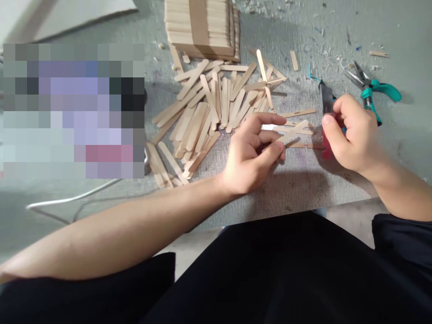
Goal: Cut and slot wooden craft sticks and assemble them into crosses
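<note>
My left hand (253,150) pinches a wooden craft stick (293,132) between thumb and fingers, its free end angled up to the right. My right hand (354,130) is closed, thumb and forefinger pressed on a flat tool with a dark, blade-like end (326,98). A red part (327,146) shows below the thumb; whether it belongs to the same tool I cannot tell. Between the hands lie notched craft sticks (300,113), partly behind my left fingers. Above them, several sticks are joined into a crossed shape (266,83).
A heap of loose craft sticks (199,128) spreads left of my left hand. Behind it stands a banded stack of sticks (202,27). Teal-handled pliers (367,85) lie at the right among wood scraps. A white cable (77,196) runs at the left, beside a blurred-out area.
</note>
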`<state>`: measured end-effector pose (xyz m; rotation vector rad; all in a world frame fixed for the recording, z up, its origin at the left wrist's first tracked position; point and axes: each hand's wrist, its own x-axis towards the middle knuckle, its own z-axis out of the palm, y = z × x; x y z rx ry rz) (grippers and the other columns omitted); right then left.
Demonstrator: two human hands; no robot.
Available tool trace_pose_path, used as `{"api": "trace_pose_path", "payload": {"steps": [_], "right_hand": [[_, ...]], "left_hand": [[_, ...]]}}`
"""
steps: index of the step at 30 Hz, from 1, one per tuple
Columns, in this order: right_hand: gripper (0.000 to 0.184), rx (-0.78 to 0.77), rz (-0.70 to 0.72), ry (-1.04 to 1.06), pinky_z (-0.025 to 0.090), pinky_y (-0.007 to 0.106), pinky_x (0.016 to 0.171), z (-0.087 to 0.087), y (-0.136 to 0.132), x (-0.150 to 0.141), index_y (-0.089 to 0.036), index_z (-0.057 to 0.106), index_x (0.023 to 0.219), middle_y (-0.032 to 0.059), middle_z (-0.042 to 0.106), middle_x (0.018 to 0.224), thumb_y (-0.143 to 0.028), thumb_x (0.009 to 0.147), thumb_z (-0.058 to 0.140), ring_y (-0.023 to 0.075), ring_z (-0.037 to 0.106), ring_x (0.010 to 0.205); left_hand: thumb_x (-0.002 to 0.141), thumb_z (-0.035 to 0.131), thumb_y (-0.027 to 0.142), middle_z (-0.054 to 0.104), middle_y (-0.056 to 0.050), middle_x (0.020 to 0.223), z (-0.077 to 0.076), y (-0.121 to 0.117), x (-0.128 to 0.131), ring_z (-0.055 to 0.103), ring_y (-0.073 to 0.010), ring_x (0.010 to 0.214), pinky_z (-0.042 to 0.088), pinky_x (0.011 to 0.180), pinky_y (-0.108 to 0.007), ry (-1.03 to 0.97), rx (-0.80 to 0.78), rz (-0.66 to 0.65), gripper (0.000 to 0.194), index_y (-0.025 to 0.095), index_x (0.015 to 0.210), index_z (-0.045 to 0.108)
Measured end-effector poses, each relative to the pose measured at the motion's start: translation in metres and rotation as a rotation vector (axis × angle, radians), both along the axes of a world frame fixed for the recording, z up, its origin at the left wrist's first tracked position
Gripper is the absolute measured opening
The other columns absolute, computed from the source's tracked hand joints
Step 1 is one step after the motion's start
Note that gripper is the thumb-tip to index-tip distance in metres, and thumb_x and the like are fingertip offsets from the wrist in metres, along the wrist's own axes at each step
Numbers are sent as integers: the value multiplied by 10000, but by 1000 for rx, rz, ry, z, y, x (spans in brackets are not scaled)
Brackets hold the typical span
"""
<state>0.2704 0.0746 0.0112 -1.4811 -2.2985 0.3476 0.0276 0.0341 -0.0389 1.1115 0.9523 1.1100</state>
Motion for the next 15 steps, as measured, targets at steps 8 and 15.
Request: {"api": "trace_pose_path", "payload": {"steps": [8,15], "right_hand": [[129,-26,243,253,472,267,555,-10,-23,-13,-267,531,1095,-46,727,827,-359,1184,539,119,674,609],[143,33,228,187,453,280,585,-8,-24,-16,-236,598,1081,-16,728,843,-321,1178,537,129,647,631]], "left_hand": [[1044,731,313,846,-62,866,12,-1,5,727,-125,600,609,584,-247,206,-5,-22,160,162,993,726],[1023,698,252,496,75,599,4,-2,0,424,-75,516,361,477,-205,433,381,-4,165,201,875,644]]}}
